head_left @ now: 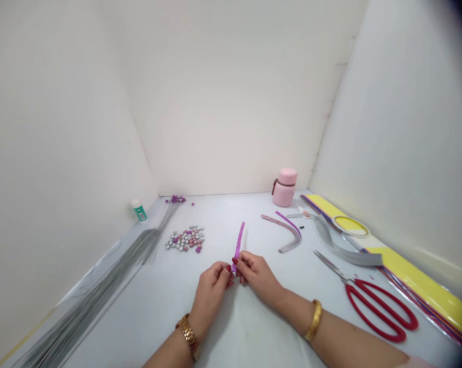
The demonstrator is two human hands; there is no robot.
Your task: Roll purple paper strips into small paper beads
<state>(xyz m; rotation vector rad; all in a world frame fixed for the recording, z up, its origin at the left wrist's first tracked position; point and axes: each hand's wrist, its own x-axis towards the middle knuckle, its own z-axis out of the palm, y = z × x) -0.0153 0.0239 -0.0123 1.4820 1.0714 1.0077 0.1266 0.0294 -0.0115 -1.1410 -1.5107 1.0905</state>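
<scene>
Between my two hands is a narrow purple paper strip (240, 239), its free end rising away from me above the table. My left hand (214, 281) pinches its near end, where the strip looks folded or knotted; the fingers partly hide this spot. Fingers of my right hand (254, 273) close on the strip just above that. Left of the strip lies a pile of small folded paper stars (185, 239) in silver, pink and purple. To the right, several curved paper strips (290, 240) in pink, grey and purple rest on the table.
Large red-handled scissors (369, 301) lie at right, near a grey strip (346, 253), a tape roll (351, 226) and yellow sheets (411, 276). A pink flask (284, 188) stands behind. Thin grey wires (96, 291) and a green-white bottle (139, 210) are at left.
</scene>
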